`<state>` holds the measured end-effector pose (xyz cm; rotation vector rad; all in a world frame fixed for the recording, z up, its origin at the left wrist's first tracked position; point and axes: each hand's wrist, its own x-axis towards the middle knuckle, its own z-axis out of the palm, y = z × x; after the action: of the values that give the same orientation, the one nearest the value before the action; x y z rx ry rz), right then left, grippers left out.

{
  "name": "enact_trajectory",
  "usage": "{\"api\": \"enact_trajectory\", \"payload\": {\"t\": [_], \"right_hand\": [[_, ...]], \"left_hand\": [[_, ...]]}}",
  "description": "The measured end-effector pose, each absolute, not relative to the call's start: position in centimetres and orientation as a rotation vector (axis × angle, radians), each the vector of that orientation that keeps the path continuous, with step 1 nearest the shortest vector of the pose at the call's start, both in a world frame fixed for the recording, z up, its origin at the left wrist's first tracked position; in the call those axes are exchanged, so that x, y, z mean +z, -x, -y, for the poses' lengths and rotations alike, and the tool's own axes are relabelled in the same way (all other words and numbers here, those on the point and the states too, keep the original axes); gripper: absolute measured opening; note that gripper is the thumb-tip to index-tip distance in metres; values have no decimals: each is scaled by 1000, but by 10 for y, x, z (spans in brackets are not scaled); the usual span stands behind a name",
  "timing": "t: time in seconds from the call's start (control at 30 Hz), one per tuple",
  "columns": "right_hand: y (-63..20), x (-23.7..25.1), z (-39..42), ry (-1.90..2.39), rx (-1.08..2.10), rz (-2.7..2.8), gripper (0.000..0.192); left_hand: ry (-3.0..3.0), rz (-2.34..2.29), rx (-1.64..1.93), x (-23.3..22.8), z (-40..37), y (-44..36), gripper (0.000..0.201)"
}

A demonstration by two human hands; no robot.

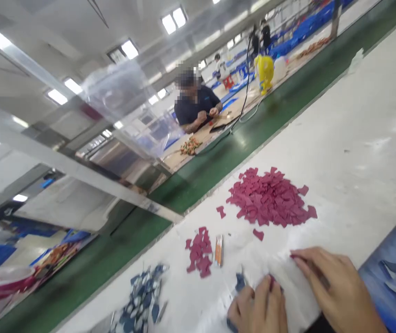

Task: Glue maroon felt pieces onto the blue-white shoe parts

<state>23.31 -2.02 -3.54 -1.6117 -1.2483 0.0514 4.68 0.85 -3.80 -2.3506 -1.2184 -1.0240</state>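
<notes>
A long white worktable (357, 138) runs across the view, edged on its far side by a green conveyor belt (218, 162). Across that belt a co-worker in a dark shirt (195, 107) sits at another bench, both hands on small parts. On the white table lies a large heap of magenta cut pieces (270, 198), and nearer the person a small magenta pile (199, 252) with an orange lighter-like object (219, 250) just beside it. A scatter of dark blue pieces (141, 299) lies at the near left. The right hand (336, 286) lies flat, fingers stretched and released, touching a magenta piece at its fingertips. The left hand (258, 307) is curled, pinching a small magenta piece (273, 280) against the table.
</notes>
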Motion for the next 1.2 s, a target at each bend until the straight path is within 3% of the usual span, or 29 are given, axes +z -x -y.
{"api": "enact_trajectory", "payload": {"t": [0.13, 0.3, 0.43, 0.7, 1.2], "right_hand": [[-231, -20, 46, 1666, 545, 928, 28], [-217, -5, 68, 1626, 858, 746, 35], [-201, 2, 73, 1557, 902, 796, 30], [-182, 7, 72, 1512, 1185, 621, 38], [-172, 11, 73, 1560, 1386, 644, 39]], "left_hand": [[2512, 1415, -1016, -11, 15, -45, 29], [2424, 1731, -833, 9, 15, -18, 28], [2389, 1839, -664, 10, 1, -5, 32], [2449, 1813, -661, 8, -6, -12, 16], [2658, 1794, -777, 5, 49, -4, 27]]}}
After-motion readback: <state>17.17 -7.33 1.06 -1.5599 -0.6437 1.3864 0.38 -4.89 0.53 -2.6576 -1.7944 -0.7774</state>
